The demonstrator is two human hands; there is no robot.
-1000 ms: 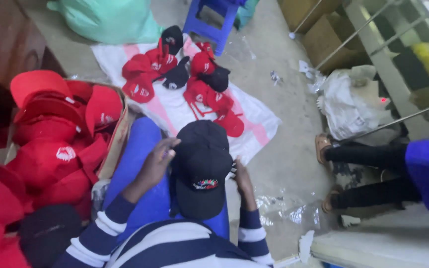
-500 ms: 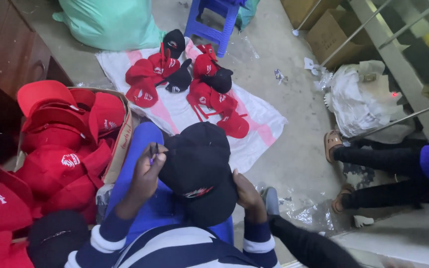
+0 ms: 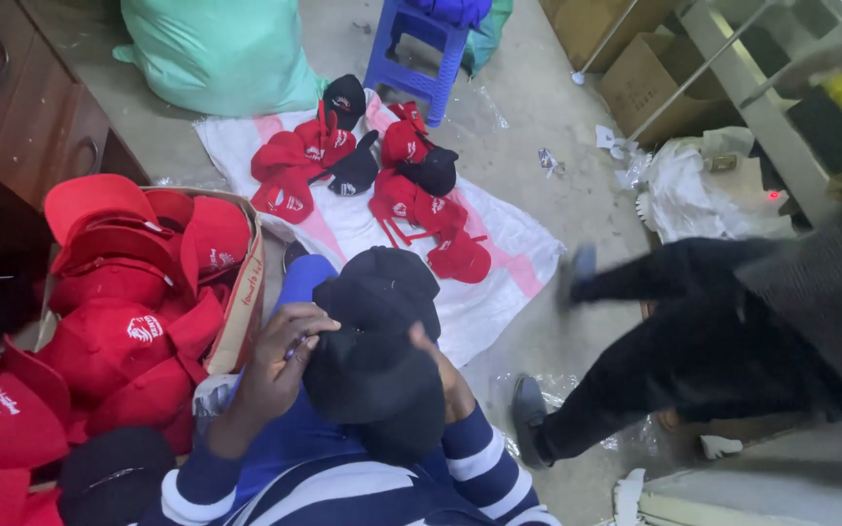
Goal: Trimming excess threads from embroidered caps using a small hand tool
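A black cap (image 3: 374, 341) is gripped between both hands over the lap: left hand (image 3: 285, 356) closed on its left edge, right hand (image 3: 445, 375) mostly hidden behind its right side.

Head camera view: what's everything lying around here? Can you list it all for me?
black cap: one, black, held in the lap
caps in box: many, red, cardboard box at left
caps on sheet: about a dozen, red and black, on the floor sheet
sheet: one, white and pink, floor
sack: one, green, top left
stool: one, blue, top centre
passer-by's legs: dark trousers, right
left hand: on the cap's left side
right hand: on its right side
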